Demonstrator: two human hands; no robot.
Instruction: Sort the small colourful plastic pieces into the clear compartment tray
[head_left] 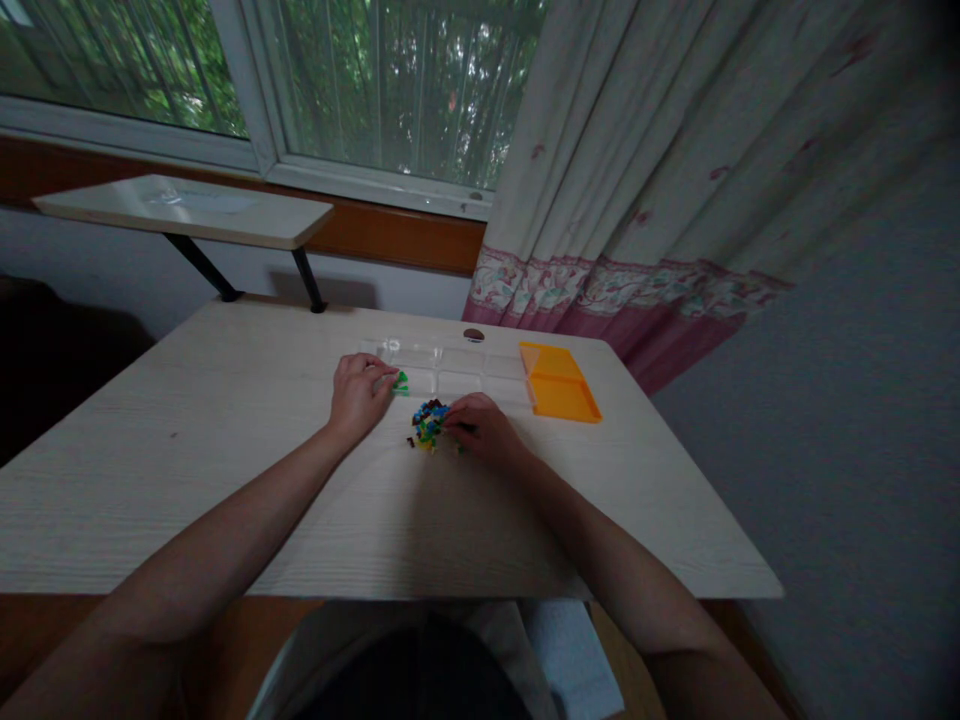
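Note:
A small heap of mixed coloured pieces (428,423), blue, green, yellow and dark, lies on the pale wooden table (225,470). My right hand (484,428) rests against the heap's right side, fingers curled on the pieces. My left hand (358,393) is closed at the near left corner of a clear compartment tray (450,368), its fingertips by a few green pieces (402,382) that lie in the tray's near left cell. I cannot tell whether the fingers hold a piece.
An orange lid (559,382) lies flat just right of the clear tray. A small dark round hole (473,335) sits at the table's far edge. A white shelf (187,208) juts out under the window; a curtain (675,200) hangs at the right.

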